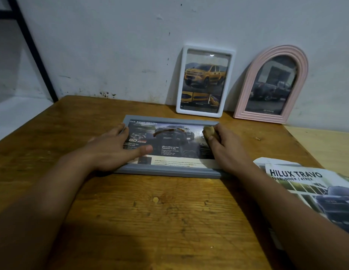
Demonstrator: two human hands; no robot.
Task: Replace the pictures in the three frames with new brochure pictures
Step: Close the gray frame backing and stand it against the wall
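A grey rectangular frame [166,171] lies flat on the wooden table [150,221] and holds a dark off-road truck brochure picture under its glass. My left hand [115,149] rests flat on the frame's left part, fingers spread. My right hand [226,147] is closed on a small tan wad [208,131], which touches the glass near the upper right corner. A brownish streak runs across the glass. A white frame [179,80] with a yellow pickup picture and a pink arched frame [245,90] with a dark truck picture lean upright against the wall.
A "HILUX TRAVO" brochure [306,184] lies on the table at the right, under my right forearm. A small crumb [257,138] sits right of the grey frame. A lighter board [325,145] adjoins the table on the right. A black metal bar [33,51] slants at the far left.
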